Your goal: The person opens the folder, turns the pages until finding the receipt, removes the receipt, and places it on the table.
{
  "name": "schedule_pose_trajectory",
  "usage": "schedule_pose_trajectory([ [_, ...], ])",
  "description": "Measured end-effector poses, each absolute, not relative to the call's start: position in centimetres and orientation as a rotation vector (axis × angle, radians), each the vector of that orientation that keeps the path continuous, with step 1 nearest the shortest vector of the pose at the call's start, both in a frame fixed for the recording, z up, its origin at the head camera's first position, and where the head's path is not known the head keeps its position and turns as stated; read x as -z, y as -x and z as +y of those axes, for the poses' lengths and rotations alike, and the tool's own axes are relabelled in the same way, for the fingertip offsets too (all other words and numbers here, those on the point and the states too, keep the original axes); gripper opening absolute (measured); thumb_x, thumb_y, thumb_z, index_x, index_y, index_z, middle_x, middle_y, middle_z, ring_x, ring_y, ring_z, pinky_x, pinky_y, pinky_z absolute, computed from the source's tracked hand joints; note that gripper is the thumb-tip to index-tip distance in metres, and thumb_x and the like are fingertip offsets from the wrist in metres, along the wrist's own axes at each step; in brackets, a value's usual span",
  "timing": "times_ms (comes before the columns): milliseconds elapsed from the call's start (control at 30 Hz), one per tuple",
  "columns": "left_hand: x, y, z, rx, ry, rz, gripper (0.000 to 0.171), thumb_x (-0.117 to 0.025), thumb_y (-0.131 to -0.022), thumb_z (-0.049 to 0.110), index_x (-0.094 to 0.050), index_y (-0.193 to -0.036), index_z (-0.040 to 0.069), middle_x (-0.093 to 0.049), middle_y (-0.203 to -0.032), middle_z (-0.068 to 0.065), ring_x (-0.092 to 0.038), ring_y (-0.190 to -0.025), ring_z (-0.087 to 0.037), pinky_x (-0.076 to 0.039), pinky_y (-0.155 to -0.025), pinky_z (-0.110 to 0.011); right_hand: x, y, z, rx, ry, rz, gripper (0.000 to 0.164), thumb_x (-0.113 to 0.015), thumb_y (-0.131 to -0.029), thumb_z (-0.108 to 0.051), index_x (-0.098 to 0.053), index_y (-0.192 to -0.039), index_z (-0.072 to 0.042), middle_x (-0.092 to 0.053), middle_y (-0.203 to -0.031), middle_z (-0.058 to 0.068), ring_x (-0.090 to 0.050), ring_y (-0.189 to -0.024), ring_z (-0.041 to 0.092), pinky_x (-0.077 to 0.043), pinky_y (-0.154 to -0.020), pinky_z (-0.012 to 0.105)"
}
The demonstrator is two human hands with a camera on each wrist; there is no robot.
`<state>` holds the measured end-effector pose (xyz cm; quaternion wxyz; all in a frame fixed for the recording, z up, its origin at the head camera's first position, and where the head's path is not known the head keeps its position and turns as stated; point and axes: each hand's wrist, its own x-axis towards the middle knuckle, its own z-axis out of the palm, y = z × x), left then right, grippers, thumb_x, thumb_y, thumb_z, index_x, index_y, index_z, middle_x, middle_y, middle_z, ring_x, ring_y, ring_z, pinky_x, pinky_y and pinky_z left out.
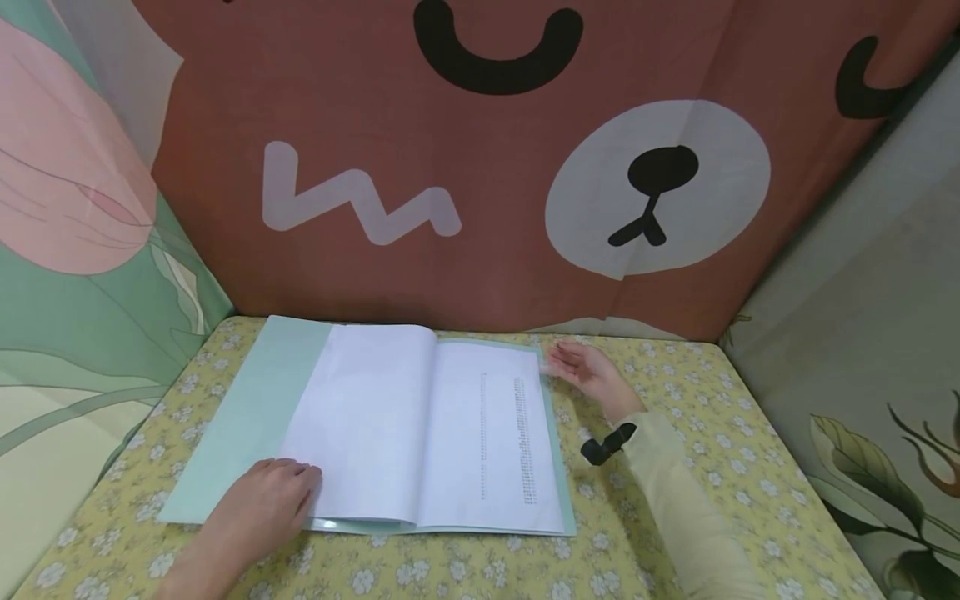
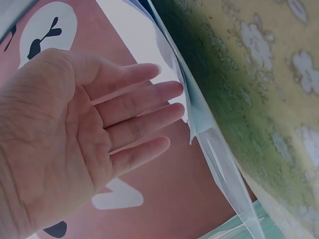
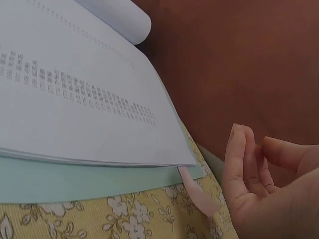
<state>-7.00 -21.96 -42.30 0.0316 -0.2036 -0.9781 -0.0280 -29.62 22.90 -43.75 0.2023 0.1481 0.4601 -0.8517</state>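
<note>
A pale green folder lies spread on the table with white paper sheets inside. Its left page looks blank in the head view, while the right page carries columns of small print. My left hand rests at the lower left page edge; in the left wrist view its fingers are extended. Beyond the folder's upper right corner is my right hand, fingers loosely bent and holding nothing visible. A pale pink tab sticks out from the sheets near that hand, apart from it.
A yellow flowered cloth covers the table around the folder. Behind stands a brown printed curtain, with patterned fabric on the right side. A black strap with a small device sits on the right wrist.
</note>
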Motion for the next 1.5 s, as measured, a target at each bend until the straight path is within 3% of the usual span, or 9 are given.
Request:
schedule_pose_trajectory([
  [167,42.8,6.9,-21.7,0.035,0.632,-2.909,0.015,-0.077,-0.094,0.023,-0.067,-0.093,0.011,-0.066,-0.077,0.001,-0.069,-0.076,-0.024,-0.06,-0.073,-0.046,44.2,29.6,23.4,2.367,-0.42,1.313,0.014,-0.049,-0.11,-0.006,-0.058,-0.12,-0.005,-0.069,-0.105,0.01,-0.066,-0.108,0.02,-0.057,-0.095,0.026],
  [267,43.0,7.0,-21.4,-0.017,0.59,-2.944,0.027,-0.074,-0.096,0.036,-0.066,-0.1,0.01,-0.063,-0.081,-0.001,-0.067,-0.078,-0.025,-0.059,-0.071,-0.046,44.5,29.8,23.6,2.358,-0.429,1.33,0.019,-0.05,-0.109,-0.007,-0.056,-0.127,-0.004,-0.069,-0.102,0.01,-0.068,-0.103,0.019,-0.059,-0.089,0.025],
  [433,43.5,7.1,-21.0,-0.017,0.542,-2.991,0.048,-0.073,-0.096,0.045,-0.067,-0.117,0.002,-0.067,-0.109,-0.018,-0.067,-0.099,-0.038,-0.059,-0.076,-0.053,44.7,29.9,23.7,2.351,-0.436,1.347,0.045,-0.051,-0.109,-0.006,-0.04,-0.152,-0.002,-0.071,-0.099,0.01,-0.07,-0.101,0.019,-0.059,-0.087,0.025],
  [633,44.0,7.3,-20.9,0.054,0.464,-3.097,0.068,-0.073,-0.094,0.048,-0.059,-0.143,0.003,-0.053,-0.145,-0.03,-0.052,-0.13,-0.054,-0.049,-0.095,-0.07,44.7,29.9,23.8,2.347,-0.44,1.386,0.052,-0.051,-0.109,-0.006,-0.034,-0.158,0.0,-0.071,-0.101,0.011,-0.071,-0.099,0.019,-0.06,-0.088,0.027],
  [1033,44.5,7.3,-21.1,0.072,0.402,-3.122,0.069,-0.071,-0.095,0.049,-0.056,-0.148,0.006,-0.043,-0.155,-0.029,-0.039,-0.14,-0.058,-0.036,-0.104,-0.077,44.9,30.0,23.9,2.344,-0.49,1.394,0.055,-0.049,-0.109,-0.004,-0.03,-0.16,0.001,-0.073,-0.094,0.011,-0.073,-0.09,0.018,-0.058,-0.094,0.028],
  [1333,44.7,7.4,-22.0,0.09,0.359,-3.125,0.07,-0.073,-0.093,0.047,-0.056,-0.148,0.006,-0.043,-0.155,-0.03,-0.035,-0.14,-0.06,-0.032,-0.106,-0.078,45.2,29.9,23.9,2.329,-0.48,1.429,0.054,-0.048,-0.109,-0.004,-0.03,-0.159,0.003,-0.072,-0.095,0.011,-0.072,-0.105,0.022,-0.052,-0.104,0.032],
  [1500,44.8,7.6,-22.2,0.109,0.328,-3.163,0.073,-0.074,-0.093,0.046,-0.052,-0.151,0.006,-0.043,-0.155,-0.03,-0.033,-0.14,-0.062,-0.03,-0.106,-0.08,45.5,30.0,23.7,2.305,-0.481,1.485,0.052,-0.049,-0.108,-0.003,-0.034,-0.158,0.005,-0.072,-0.096,0.012,-0.073,-0.097,0.022,-0.054,-0.101,0.033],
])
